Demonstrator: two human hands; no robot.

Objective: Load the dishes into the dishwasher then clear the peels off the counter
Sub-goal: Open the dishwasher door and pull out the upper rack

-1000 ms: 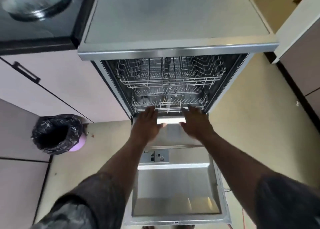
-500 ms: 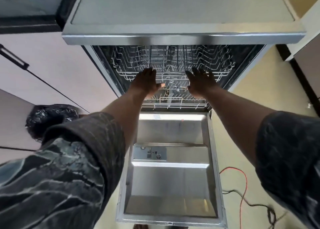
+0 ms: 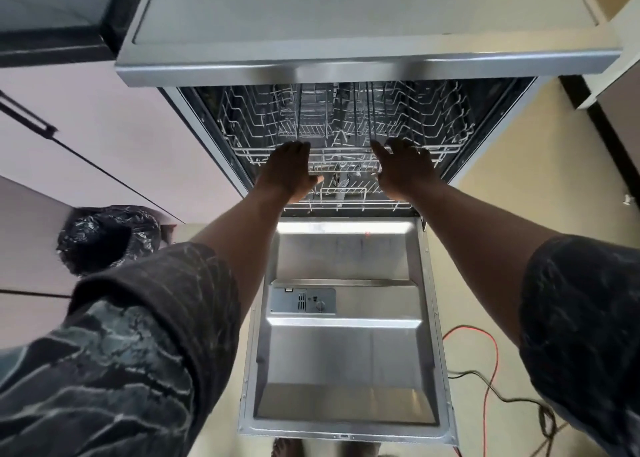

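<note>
Nearest, the stainless-steel dishwasher door lies folded down flat, its long axis running away from the person. Past its hinge end, the left hand and right hand reach in level with each other, fingers straight, holding nothing. The white wire upper rack lies straight ahead of both. Its front rail crosses left to right at the fingertips, and neither hand is nearer. Whether the fingertips touch that rail is unclear. The rack's rear is hidden under the edge of the grey worktop. No dishes or peels are in view.
</note>
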